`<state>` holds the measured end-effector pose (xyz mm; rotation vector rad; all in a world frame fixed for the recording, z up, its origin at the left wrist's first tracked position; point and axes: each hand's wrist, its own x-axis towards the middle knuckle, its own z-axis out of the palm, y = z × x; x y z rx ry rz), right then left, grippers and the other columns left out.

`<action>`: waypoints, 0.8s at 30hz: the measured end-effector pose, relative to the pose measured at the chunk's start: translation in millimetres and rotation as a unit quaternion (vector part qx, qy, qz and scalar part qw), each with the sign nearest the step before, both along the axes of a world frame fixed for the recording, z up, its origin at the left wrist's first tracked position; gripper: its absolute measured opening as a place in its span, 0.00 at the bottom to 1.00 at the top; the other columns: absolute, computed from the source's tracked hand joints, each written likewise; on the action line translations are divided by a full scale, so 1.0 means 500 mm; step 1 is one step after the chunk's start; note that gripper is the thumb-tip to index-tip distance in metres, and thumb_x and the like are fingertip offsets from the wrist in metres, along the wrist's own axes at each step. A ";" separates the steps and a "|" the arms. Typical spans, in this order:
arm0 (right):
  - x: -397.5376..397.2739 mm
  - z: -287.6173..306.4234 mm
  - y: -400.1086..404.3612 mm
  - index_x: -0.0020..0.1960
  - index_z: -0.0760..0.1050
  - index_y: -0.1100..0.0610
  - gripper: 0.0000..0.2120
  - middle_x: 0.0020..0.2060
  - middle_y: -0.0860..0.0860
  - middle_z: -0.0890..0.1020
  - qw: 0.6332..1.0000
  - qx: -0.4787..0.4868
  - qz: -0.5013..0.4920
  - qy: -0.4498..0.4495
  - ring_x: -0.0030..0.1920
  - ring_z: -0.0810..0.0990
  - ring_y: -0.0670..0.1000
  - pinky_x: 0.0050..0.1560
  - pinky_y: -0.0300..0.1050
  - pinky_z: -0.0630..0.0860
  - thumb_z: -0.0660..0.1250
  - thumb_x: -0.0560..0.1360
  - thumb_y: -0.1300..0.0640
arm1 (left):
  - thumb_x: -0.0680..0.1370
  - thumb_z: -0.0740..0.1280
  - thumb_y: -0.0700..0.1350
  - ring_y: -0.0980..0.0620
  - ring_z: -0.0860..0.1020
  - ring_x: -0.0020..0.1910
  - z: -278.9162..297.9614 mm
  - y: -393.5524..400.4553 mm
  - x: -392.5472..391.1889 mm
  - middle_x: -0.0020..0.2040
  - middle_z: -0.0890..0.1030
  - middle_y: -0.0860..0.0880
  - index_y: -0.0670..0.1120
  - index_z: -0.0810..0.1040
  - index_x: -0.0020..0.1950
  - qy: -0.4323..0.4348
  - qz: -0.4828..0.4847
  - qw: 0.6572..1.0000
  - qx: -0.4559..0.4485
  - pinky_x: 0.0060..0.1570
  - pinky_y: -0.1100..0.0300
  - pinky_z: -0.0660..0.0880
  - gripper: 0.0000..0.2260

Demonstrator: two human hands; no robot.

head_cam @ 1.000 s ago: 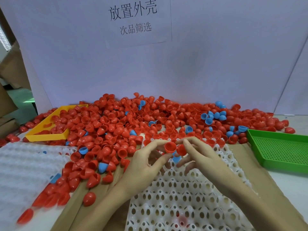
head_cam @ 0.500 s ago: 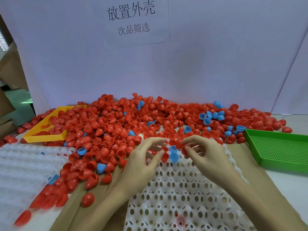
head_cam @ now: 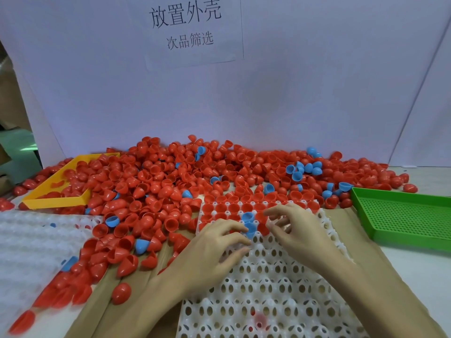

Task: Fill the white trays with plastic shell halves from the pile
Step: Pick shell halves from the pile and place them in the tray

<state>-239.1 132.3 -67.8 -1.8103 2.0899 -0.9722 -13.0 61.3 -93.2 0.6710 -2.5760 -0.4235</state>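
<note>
A: Head view: both hands work at the filled edge of the white tray (head_cam: pixel 275 284). What matters for this step?

B: Seat each shell half open side up, squarely in its own socket, and finish the row before starting the next. I'd press lightly; the halves look thin and would likely tip or pop out.

A: Where are the fingers?

B: The left hand (head_cam: pixel 214 250) has loosely bent fingers over the tray, and its index tip touches the lower blue shell (head_cam: pixel 251 229). I can't tell whether it pinches it. The right hand (head_cam: pixel 300 232) hovers with fingers spread and curled, seemingly holding nothing.

A: And the shells?

B: Seated red shells (head_cam: pixel 227 207) lie just beyond both sets of fingertips, with another blue shell (head_cam: pixel 248 216) between the hands. The pile (head_cam: pixel 158 181) lies farther beyond, and left of the left hand.
</note>
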 end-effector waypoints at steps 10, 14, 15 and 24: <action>0.011 -0.009 -0.004 0.63 0.83 0.50 0.11 0.53 0.42 0.74 0.999 0.009 0.004 0.049 0.49 0.77 0.40 0.53 0.32 0.74 0.66 0.84 0.54 | 0.85 0.64 0.55 0.63 0.71 0.70 0.013 0.003 -0.002 0.66 0.75 0.64 0.55 0.83 0.64 0.015 -0.003 1.000 0.009 0.71 0.62 0.68 0.12; 0.016 -0.008 -0.001 0.66 0.81 0.51 0.13 0.53 0.41 0.72 0.998 0.011 0.002 0.060 0.51 0.74 0.40 0.48 0.26 0.71 0.64 0.85 0.57 | 0.85 0.65 0.54 0.60 0.77 0.65 0.050 -0.023 -0.017 0.59 0.79 0.64 0.54 0.84 0.59 0.074 0.027 0.995 0.059 0.66 0.64 0.72 0.10; 0.017 -0.009 -0.001 0.68 0.80 0.51 0.14 0.54 0.42 0.72 0.998 0.016 0.002 0.067 0.52 0.74 0.40 0.47 0.26 0.71 0.63 0.85 0.59 | 0.84 0.65 0.55 0.60 0.77 0.63 0.059 -0.041 -0.024 0.57 0.80 0.63 0.53 0.84 0.59 0.085 0.040 0.994 0.064 0.64 0.65 0.73 0.10; 0.023 -0.005 0.009 0.75 0.74 0.53 0.26 0.63 0.46 0.74 0.991 0.057 0.011 0.119 0.61 0.75 0.46 0.65 0.39 0.75 0.64 0.81 0.71 | 0.86 0.63 0.52 0.46 0.68 0.75 0.069 -0.326 -0.077 0.72 0.71 0.44 0.43 0.73 0.75 -0.027 0.265 0.963 0.048 0.75 0.47 0.68 0.20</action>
